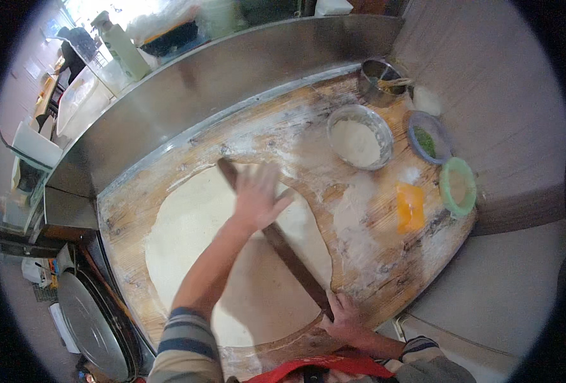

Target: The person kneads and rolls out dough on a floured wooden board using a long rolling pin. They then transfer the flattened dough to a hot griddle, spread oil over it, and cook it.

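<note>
A large, thin sheet of pale dough [187,220] lies spread over the floured wooden board. Across it, slanting from far left to near right, rests a long dark wooden rolling pin [290,258]. My left hand [257,195] lies flat on the pin towards its far end, fingers stretched and thumb out to the side, slightly blurred. At the near end, by the dough's right edge, my right hand [347,319] is closed around the pin; some of its fingers are hidden.
A metal bowl of flour [361,113] stands at the back right. Around it are a metal pot [382,94], a tub with chopped greens [437,153], a green-rimmed bowl [449,188] and an orange scraper [410,207]. A metal ledge [200,89] borders the far side.
</note>
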